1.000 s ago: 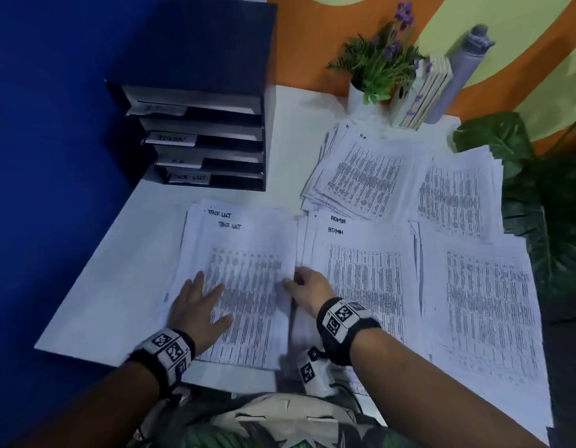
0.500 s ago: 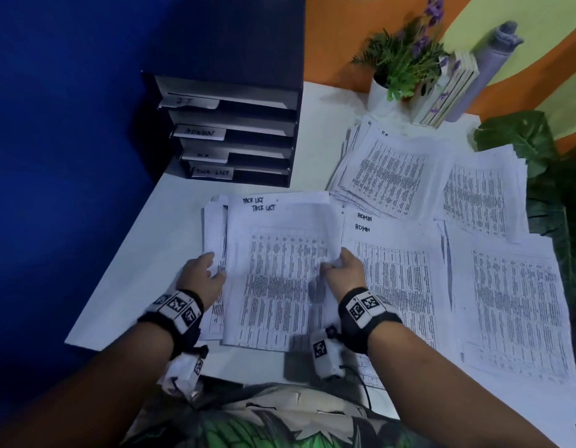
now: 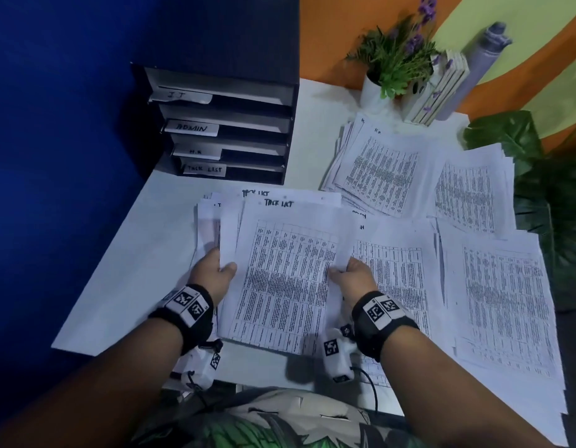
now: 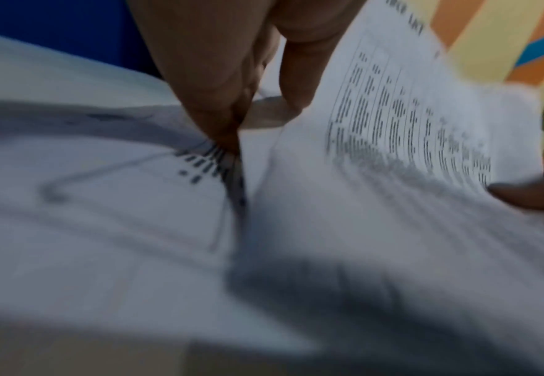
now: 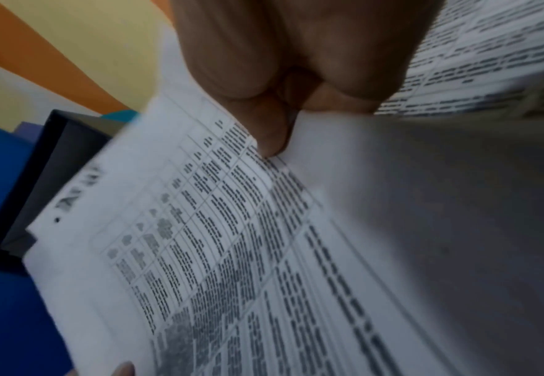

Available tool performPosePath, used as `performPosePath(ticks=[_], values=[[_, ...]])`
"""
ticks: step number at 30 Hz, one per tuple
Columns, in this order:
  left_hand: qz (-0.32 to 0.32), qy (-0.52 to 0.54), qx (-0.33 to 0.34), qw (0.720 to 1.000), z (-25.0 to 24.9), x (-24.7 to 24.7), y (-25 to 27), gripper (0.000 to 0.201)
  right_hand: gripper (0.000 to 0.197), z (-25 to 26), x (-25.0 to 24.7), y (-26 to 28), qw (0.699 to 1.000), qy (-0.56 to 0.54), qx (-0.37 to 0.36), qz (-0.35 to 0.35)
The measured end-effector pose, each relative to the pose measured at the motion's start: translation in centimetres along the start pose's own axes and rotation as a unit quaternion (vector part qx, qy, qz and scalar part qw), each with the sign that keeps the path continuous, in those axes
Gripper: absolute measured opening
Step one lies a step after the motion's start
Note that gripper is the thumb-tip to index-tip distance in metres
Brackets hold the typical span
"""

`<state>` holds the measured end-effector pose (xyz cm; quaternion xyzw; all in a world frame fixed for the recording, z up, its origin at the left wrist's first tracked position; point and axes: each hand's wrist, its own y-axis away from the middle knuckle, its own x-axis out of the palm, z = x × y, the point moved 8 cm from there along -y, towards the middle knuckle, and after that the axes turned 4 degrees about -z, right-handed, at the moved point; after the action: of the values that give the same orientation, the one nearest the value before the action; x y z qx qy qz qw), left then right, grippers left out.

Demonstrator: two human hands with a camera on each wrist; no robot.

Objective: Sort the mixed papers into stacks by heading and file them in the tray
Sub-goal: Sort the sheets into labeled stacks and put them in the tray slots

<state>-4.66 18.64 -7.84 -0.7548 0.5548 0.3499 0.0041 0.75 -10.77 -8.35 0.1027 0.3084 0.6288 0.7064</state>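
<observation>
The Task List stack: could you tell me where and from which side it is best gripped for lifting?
Best at its two long side edges, about midway, one hand from each side. The Task List stack is loose, fanned sheets, so a one-sided grip would likely let them sag or slide. The left hand and right hand already pinch those edges.

A second ago the left hand [image 3: 212,273] lies flat on the TASK LIST stack [image 3: 280,273] and the right hand [image 3: 354,279] touches its right edge. Now both hands have a grip on the stack's side edges, thumbs on top, and the upper sheets are raised off the worktop [image 3: 125,286] near its front edge, tilted up toward the person. The sheets underneath on the left now show, fanned out.
</observation>
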Motion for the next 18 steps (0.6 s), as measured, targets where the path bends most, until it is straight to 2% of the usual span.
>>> performPosePath(ticks=[4, 8, 11, 14, 15, 18], values=[[-0.036, 0.026, -0.006, 0.999, 0.1, -1.0, 0.3, 0.011, 0.008, 0.7, -0.4, -0.1, 1.000, -0.003, -0.021, 0.003], [-0.033, 0.040, -0.013, 0.999, -0.1, -0.7, 0.3, 0.020, 0.008, 1.2, -0.6, -0.1, 1.000, 0.001, -0.024, 0.004], [-0.085, -0.021, -0.017, 0.996, 0.2, -1.6, -0.5, 0.034, 0.008, 2.0, -1.1, -0.3, 0.996, 0.063, -0.063, -0.013], [-0.115, -0.173, -0.037, 0.978, 2.5, -3.1, -1.7, 0.074, 0.008, 2.1, -1.2, -0.3, 0.989, 0.124, -0.081, -0.009], [-0.113, -0.206, -0.047, 0.971, 3.5, -3.4, -2.1, 0.081, 0.011, 1.9, -1.3, -0.2, 0.988, 0.132, -0.080, -0.007], [-0.125, -0.203, -0.031, 0.971, 4.3, -3.8, -2.5, 0.079, 0.026, 1.1, -1.6, -0.2, 0.989, 0.131, -0.065, -0.007]])
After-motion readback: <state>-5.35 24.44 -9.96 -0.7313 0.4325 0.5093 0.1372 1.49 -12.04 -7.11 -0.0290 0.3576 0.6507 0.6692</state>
